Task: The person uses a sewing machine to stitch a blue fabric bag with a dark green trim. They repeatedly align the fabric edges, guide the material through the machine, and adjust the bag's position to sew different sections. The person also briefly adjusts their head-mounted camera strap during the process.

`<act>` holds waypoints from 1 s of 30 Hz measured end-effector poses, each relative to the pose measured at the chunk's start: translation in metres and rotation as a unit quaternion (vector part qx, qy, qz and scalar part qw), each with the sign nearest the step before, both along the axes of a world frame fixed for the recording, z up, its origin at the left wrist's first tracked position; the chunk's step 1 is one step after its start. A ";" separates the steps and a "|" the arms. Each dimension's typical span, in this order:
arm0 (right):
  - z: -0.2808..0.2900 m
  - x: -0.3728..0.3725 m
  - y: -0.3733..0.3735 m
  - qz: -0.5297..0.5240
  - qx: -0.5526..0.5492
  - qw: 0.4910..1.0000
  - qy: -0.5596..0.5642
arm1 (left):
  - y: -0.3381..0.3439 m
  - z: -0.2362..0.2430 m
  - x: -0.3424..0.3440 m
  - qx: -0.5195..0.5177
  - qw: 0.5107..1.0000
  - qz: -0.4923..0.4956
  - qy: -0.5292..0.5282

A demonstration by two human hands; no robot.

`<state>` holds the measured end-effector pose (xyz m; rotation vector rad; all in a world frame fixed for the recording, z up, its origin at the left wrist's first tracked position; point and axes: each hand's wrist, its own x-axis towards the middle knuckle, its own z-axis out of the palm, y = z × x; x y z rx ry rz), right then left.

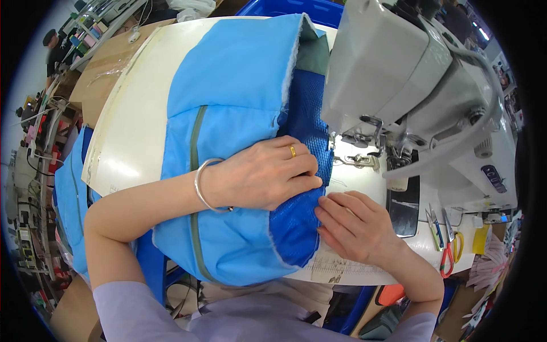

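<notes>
Head view: left fingers [301, 166] and right fingers [340, 215] pinch glossy, textured dark-blue fabric [295, 229].

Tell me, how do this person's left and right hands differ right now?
The left hand wears a gold ring, with a silver bangle at its wrist; the right hand shows no jewellery. The left hand lies across the light-blue fabric, while the right hand is mostly over the white tabletop, at the edge of the dark-blue fabric. Both are ungloved.
</notes>
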<state>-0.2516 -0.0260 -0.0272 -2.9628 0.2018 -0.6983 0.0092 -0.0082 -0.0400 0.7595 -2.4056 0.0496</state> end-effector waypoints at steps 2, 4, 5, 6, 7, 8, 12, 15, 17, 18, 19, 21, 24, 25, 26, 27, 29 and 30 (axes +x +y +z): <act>0.001 0.001 -0.001 -0.006 -0.006 1.000 0.005 | -0.004 0.000 0.001 -0.002 1.000 -0.001 0.006; 0.000 0.001 -0.001 -0.013 -0.008 1.000 0.007 | -0.011 -0.001 0.003 -0.006 1.000 -0.002 0.014; -0.001 0.001 0.000 -0.019 -0.007 1.000 0.007 | -0.014 -0.001 0.004 -0.001 1.000 -0.002 0.009; -0.002 0.001 0.000 -0.025 -0.006 1.000 0.007 | -0.019 0.000 0.004 0.003 1.000 -0.002 0.004; -0.003 0.001 0.000 -0.030 -0.009 0.999 0.008 | -0.023 0.001 0.005 0.008 1.000 -0.001 -0.001; -0.003 0.001 -0.002 -0.034 -0.013 0.999 0.009 | -0.027 0.001 0.005 0.006 1.000 0.002 -0.001; -0.001 0.004 -0.004 -0.043 -0.015 0.999 0.015 | -0.038 0.002 0.006 -0.004 1.000 0.013 0.002; 0.001 0.005 -0.005 -0.047 -0.014 0.999 0.016 | -0.040 0.001 0.007 -0.014 1.000 0.015 0.009; 0.001 0.005 -0.005 -0.047 -0.012 0.999 0.010 | -0.040 0.001 0.007 -0.013 1.000 0.010 0.012; 0.001 0.006 -0.005 -0.048 -0.011 0.999 0.007 | -0.039 0.001 0.007 -0.009 1.000 0.011 0.010; 0.001 0.006 -0.005 -0.048 -0.012 0.999 0.007 | -0.039 0.002 0.008 -0.006 1.000 0.011 0.007; -0.001 0.005 -0.005 -0.053 -0.012 0.999 0.004 | -0.037 0.004 0.008 -0.002 1.000 0.014 0.000; -0.006 0.003 -0.005 -0.073 -0.019 0.997 0.001 | -0.037 0.004 0.007 -0.005 1.000 0.021 -0.007; -0.008 0.003 -0.005 -0.075 -0.020 0.997 -0.002 | -0.039 0.002 0.007 -0.010 1.000 0.021 -0.002; -0.008 0.003 -0.007 -0.076 -0.023 0.997 -0.005 | -0.041 0.002 0.006 -0.016 1.000 0.022 0.002; -0.008 0.003 -0.008 -0.078 -0.025 0.997 -0.008 | -0.041 0.001 0.006 -0.017 1.000 0.025 0.003; -0.008 0.003 -0.008 -0.078 -0.021 0.997 -0.008 | -0.041 0.001 0.006 -0.020 0.999 0.033 0.006; -0.007 0.003 -0.008 -0.078 -0.020 0.997 -0.008 | -0.040 0.001 0.006 -0.016 0.999 0.031 0.012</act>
